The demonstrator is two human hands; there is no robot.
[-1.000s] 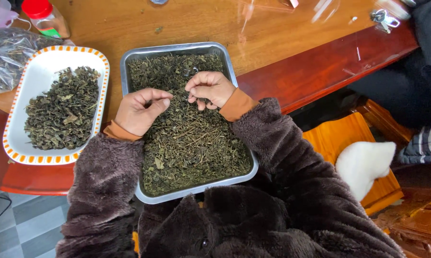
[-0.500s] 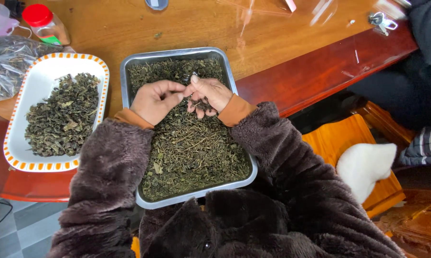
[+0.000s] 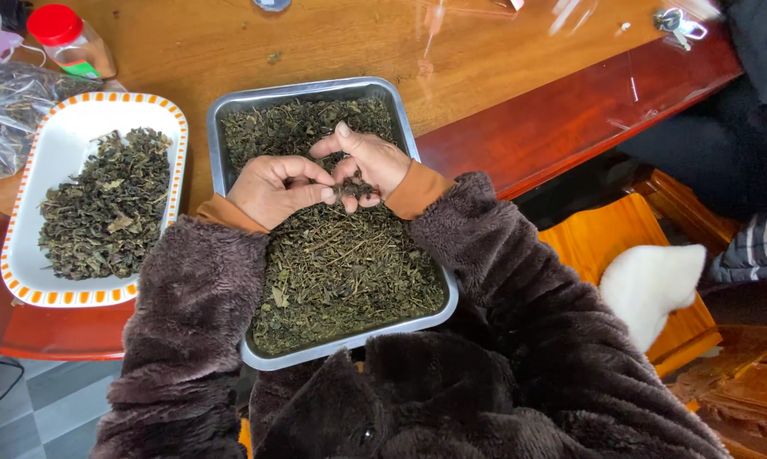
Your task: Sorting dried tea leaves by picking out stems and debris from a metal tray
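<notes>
A glossy wooden desk (image 3: 332, 42) with a red-brown edge carries a metal tray (image 3: 400, 110) of dried leaves, a white orange-rimmed dish (image 3: 56, 149) beside it, a red-capped jar (image 3: 69, 41) and keys (image 3: 676, 21)

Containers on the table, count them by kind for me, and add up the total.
Metal trays: 1, the metal tray of dried leaves under the left hand and right hand
White dishes with orange rim: 1, the white dish
Red-capped jars: 1, the jar
Clear plastic bags: 1, the plastic bag
Total: 4
</notes>
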